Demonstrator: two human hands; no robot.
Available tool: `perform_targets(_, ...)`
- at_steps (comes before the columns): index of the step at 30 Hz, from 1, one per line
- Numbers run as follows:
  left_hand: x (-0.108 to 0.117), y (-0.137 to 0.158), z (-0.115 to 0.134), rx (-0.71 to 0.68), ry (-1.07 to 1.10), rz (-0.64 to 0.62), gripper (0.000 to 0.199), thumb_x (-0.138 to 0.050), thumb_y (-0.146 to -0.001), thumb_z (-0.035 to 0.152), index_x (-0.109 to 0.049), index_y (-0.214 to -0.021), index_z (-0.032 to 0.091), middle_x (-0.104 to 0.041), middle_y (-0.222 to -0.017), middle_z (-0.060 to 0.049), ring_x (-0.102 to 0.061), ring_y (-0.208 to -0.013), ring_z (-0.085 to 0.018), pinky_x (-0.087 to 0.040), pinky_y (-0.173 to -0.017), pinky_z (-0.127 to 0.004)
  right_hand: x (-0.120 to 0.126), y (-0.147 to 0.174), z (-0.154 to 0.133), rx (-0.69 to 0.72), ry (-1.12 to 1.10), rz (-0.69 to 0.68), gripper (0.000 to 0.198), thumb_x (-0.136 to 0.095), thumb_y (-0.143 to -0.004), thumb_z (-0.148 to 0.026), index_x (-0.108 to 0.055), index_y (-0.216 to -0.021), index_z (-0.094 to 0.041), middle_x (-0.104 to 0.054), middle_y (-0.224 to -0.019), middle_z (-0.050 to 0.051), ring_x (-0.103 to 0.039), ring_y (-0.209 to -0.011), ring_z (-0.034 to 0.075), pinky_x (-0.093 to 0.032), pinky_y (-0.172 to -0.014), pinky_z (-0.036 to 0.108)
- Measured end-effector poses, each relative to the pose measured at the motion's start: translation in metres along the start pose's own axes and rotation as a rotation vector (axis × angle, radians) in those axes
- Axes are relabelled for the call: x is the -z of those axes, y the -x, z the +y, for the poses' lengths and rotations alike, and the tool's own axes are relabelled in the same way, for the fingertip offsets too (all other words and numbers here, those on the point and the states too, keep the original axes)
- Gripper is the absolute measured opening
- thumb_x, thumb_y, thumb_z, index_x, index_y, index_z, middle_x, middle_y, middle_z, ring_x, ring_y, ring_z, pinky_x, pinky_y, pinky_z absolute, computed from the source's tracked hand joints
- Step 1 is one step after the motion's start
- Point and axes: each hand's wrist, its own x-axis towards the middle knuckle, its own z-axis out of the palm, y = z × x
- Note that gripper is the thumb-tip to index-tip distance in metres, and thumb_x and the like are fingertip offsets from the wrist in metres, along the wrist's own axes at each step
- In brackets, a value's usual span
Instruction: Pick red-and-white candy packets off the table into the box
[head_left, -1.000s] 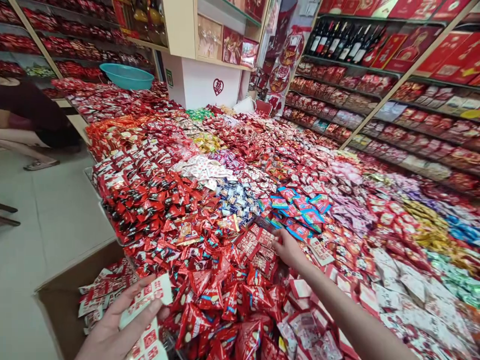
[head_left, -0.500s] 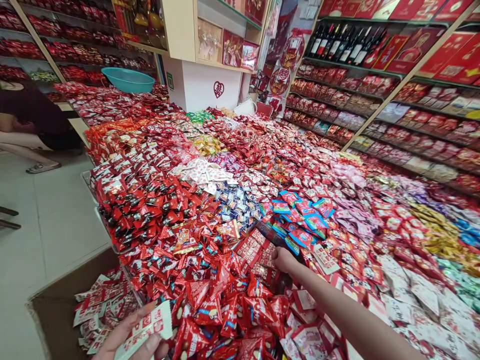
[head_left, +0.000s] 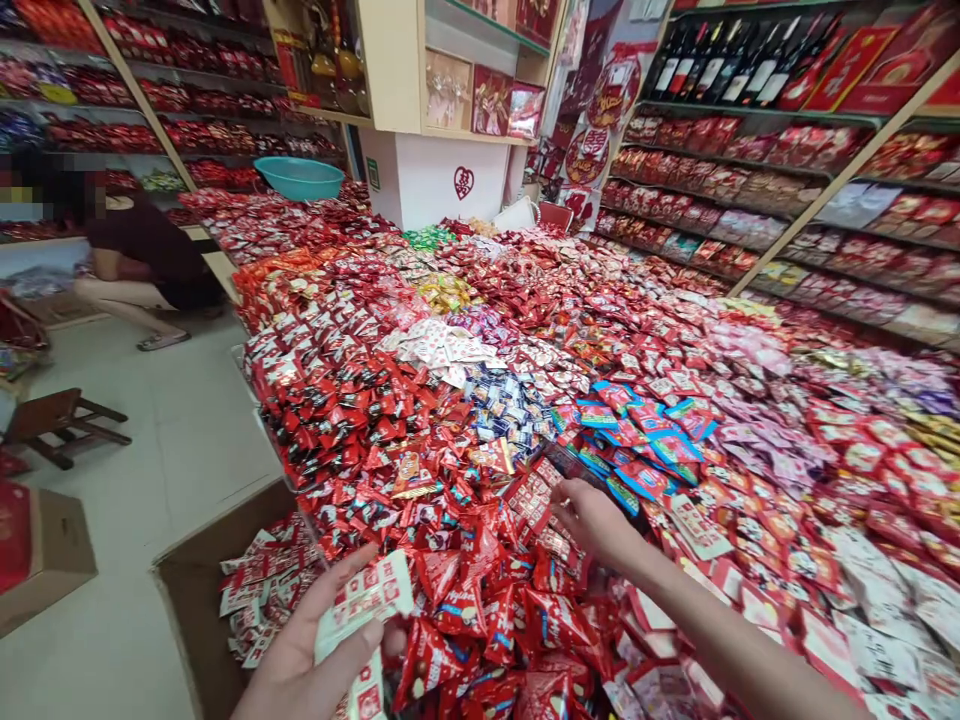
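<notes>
While the left hand (head_left: pixel 300 655) grips a white-and-red candy packet (head_left: pixel 364 605), the right hand (head_left: pixel 596 520) reaches into the heaped sweets.

The left hand's fingers and thumb are closed around the packet, held low at the near edge of the candy table (head_left: pixel 259 430), above an open cardboard box (head_left: pixel 191 600) holding more packets of the same kind; further such packets show under the palm. The right hand, arm stretched forward, lies on the pile with fingers curled loosely among small red square-patterned packets (head_left: pixel 529 495), just beside a patch of blue-and-red wrappers (head_left: pixel 645 440); I cannot tell whether it pinches anything. A teal basin (head_left: pixel 298 177) sits at the far end. A crouching person (head_left: pixel 142 255) is at the left, near a low wooden stool (head_left: pixel 64 425).
</notes>
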Motion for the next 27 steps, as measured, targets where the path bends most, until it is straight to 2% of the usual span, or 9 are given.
perform_targets(2, -0.007, 0.002, 0.005, -0.052, -0.046, -0.033, 0.072, -0.067, -0.065, 0.034, -0.028, -0.125, 0.035, -0.07, -0.064, -0.001, -0.063, -0.053, -0.021, -0.049, -0.05, -0.029, -0.001, 0.017, -0.041, 0.082, -0.407, -0.149, 0.016, -0.05, -0.079, -0.031, -0.058, -0.078, -0.017, -0.058, -0.072, 0.003, -0.053, -0.066, 0.014, -0.041, -0.062, 0.027)
perform_targets(6, -0.016, 0.001, 0.004, -0.167, -0.162, -0.109, 0.068, -0.065, -0.067, 0.031, -0.028, -0.125, 0.029, -0.069, -0.069, 0.001, -0.06, -0.06, -0.016, -0.045, -0.057, -0.024, -0.023, 0.046, -0.108, 0.018, -1.119, -0.492, 0.037, -0.064, -0.067, -0.046, -0.054, -0.09, -0.018, -0.059, -0.073, -0.001, -0.054, -0.059, 0.01, -0.041, -0.051, 0.021)
perform_targets(11, -0.013, -0.006, -0.008, -0.256, -0.212, -0.205, 0.06, -0.061, -0.072, 0.031, -0.029, -0.121, 0.025, -0.064, -0.069, 0.003, -0.055, -0.066, -0.015, -0.042, -0.062, -0.023, -0.042, 0.054, -0.127, 0.054, -1.368, -0.472, 0.035, -0.075, -0.055, -0.038, -0.051, -0.071, -0.018, -0.06, -0.059, -0.004, -0.056, -0.051, 0.011, -0.044, -0.052, 0.024)
perform_targets(14, -0.005, -0.008, -0.011, -0.26, -0.167, -0.22, 0.057, -0.059, -0.073, 0.033, -0.028, -0.121, 0.025, -0.065, -0.084, -0.002, -0.058, -0.073, -0.018, -0.045, -0.069, -0.029, -0.039, 0.057, -0.119, 0.172, -1.242, -0.335, 0.026, -0.072, -0.062, -0.035, -0.055, -0.07, -0.018, -0.064, -0.073, 0.0, -0.06, -0.068, 0.014, -0.046, -0.064, 0.027)
perform_targets(17, -0.001, -0.005, -0.009, -0.22, -0.136, -0.203, 0.058, -0.06, -0.073, 0.033, -0.029, -0.121, 0.025, -0.064, -0.085, -0.002, -0.059, -0.074, -0.019, -0.046, -0.073, -0.032, -0.035, 0.062, -0.11, 0.432, -0.889, -0.101, 0.015, -0.068, -0.068, -0.029, -0.06, -0.076, -0.018, -0.065, -0.085, 0.004, -0.06, -0.079, 0.015, -0.046, -0.07, 0.028)
perform_targets(19, -0.001, -0.002, -0.005, -0.165, -0.11, -0.214, 0.057, -0.061, -0.072, 0.034, -0.032, -0.12, 0.025, -0.063, -0.076, 0.0, -0.058, -0.068, -0.016, -0.047, -0.065, -0.028, -0.034, 0.065, -0.105, 0.665, -0.609, 0.056, 0.008, -0.062, -0.074, -0.022, -0.06, -0.081, -0.019, -0.065, -0.088, 0.005, -0.058, -0.08, 0.015, -0.046, -0.071, 0.028)
perform_targets(22, -0.006, 0.002, -0.001, -0.051, -0.054, -0.227, 0.052, -0.063, -0.071, 0.032, -0.037, -0.116, 0.027, -0.061, -0.064, 0.004, -0.055, -0.055, -0.012, -0.042, -0.05, -0.021, -0.035, 0.07, -0.1, 0.929, -0.281, 0.218, 0.018, -0.05, -0.081, -0.013, -0.057, -0.097, -0.02, -0.064, -0.094, 0.007, -0.054, -0.086, 0.015, -0.046, -0.073, 0.029)
perform_targets(25, -0.01, 0.002, -0.002, -0.01, -0.021, -0.215, 0.027, -0.066, -0.068, 0.033, -0.052, -0.089, 0.022, -0.057, -0.055, 0.005, -0.055, -0.05, -0.011, -0.04, -0.046, -0.019, -0.036, 0.075, -0.098, 1.023, -0.114, 0.301, 0.024, -0.048, -0.082, -0.011, -0.054, -0.105, -0.017, -0.063, -0.092, 0.008, -0.052, -0.086, 0.016, -0.047, -0.072, 0.03)
perform_targets(27, -0.01, 0.001, -0.005, -0.027, -0.015, -0.218, 0.021, -0.067, -0.067, 0.034, -0.054, -0.073, 0.019, -0.057, -0.051, 0.005, -0.054, -0.047, -0.01, -0.038, -0.045, -0.019, -0.034, 0.079, -0.096, 1.049, -0.091, 0.351, 0.023, -0.052, -0.08, -0.01, -0.056, -0.102, -0.015, -0.063, -0.084, 0.007, -0.052, -0.082, 0.016, -0.047, -0.069, 0.029)
